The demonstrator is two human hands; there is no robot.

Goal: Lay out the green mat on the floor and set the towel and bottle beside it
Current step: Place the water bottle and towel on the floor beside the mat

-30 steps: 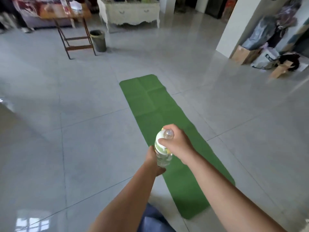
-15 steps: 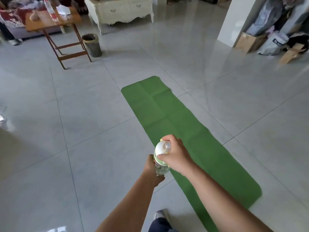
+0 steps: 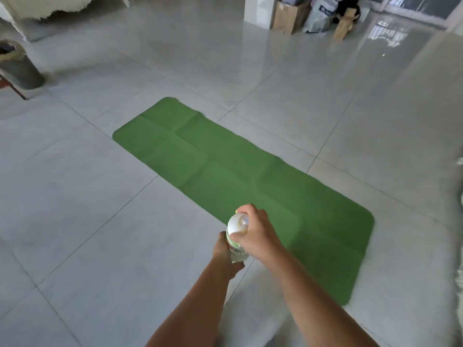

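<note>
From the head camera, looking down: a green mat (image 3: 225, 176) lies flat on the pale tiled floor (image 3: 100, 246). It runs diagonally from the middle left of the frame down to the lower right, and fold creases cross its surface.

In the lower centre of the frame, both bare forearms reach forward and hold a bottle (image 3: 234, 227) upright in the air. The bottle is clear, with a white and green label near its top. It sits in the picture right at the mat's near long edge, partly over the green and partly over the tile.

The left hand (image 3: 223, 251) is wrapped around the lower body of the bottle from the left side. The right hand (image 3: 258, 234) is curled over the upper part, its fingers closed around the neck beside the cap.

At the far left edge of the frame, a grey bin (image 3: 17, 66) stands on the floor, well apart from the mat. A white cabinet (image 3: 62, 6) shows along the upper left edge. In the upper right, a cardboard box (image 3: 288, 17) and a pale bag (image 3: 322, 15) stand next to each other on the floor beside a white pillar.
</note>
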